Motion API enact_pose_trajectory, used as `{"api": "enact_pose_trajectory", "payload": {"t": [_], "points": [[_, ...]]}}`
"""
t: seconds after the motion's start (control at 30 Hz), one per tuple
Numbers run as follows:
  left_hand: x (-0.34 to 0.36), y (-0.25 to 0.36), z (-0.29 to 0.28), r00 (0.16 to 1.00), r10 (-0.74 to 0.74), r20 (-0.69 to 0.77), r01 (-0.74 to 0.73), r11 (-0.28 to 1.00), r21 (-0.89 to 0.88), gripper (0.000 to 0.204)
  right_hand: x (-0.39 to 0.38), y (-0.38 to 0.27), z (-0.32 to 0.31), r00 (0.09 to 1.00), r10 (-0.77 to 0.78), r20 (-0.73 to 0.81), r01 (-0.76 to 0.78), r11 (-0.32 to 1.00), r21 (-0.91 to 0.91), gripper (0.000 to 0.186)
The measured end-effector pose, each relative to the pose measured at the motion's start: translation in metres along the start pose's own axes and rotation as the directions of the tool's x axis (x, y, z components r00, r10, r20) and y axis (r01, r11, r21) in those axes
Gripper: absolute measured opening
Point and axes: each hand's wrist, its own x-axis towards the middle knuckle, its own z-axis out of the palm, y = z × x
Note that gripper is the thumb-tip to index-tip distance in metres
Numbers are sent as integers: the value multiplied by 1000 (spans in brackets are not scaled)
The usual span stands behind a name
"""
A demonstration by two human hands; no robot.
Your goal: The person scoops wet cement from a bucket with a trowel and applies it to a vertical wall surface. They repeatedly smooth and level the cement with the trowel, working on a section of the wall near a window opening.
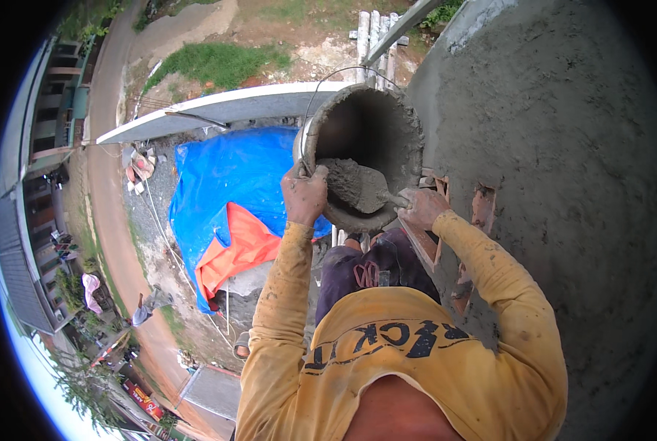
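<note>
A mortar-caked bucket (409,125) is tilted in front of me, its mouth facing me and its thin wire handle (333,74) raised beyond the rim. My left hand (305,194) is closed on the bucket's left rim. In my right hand (421,209), at the lower right of the rim, is the handle of a trowel (374,189). The trowel's blade lies inside the bucket's mouth, with a lump of wet grey mortar (342,180) on it. Deep shadow hides the bottom of the bucket.
A wet grey plastered wall (556,140) rises close on my right, with wooden pieces (483,206) against it. Below left lie a blue tarp (229,173) and an orange sheet (236,250). A pale concrete ledge (225,107) runs beyond them. Another person (143,314) is far off near the road.
</note>
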Motion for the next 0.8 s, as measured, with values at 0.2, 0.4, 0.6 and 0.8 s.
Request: {"api": "enact_pose_trajectory", "payload": {"t": [0.2, 0.4, 0.6, 0.8], "points": [[7, -5, -8, 971, -163, -176, 154, 986, -64, 13, 23, 11, -24, 961, -29, -276, 49, 997, 66, 47], [-9, -77, -35, 915, -267, -302, 225, 960, -169, 17, 66, 5, -100, 957, -98, -273, 169, 953, 252, 39], [-20, -171, -79, 848, -306, -432, 371, 925, 75, 30, 160, 173, -155, 954, 270, -129, 36, 325, 945, 25], [-31, -146, -77, 791, -405, -459, 508, 852, 123, 21, 55, 190, -229, 566, 645, -514, 60, 590, 805, 22]]}}
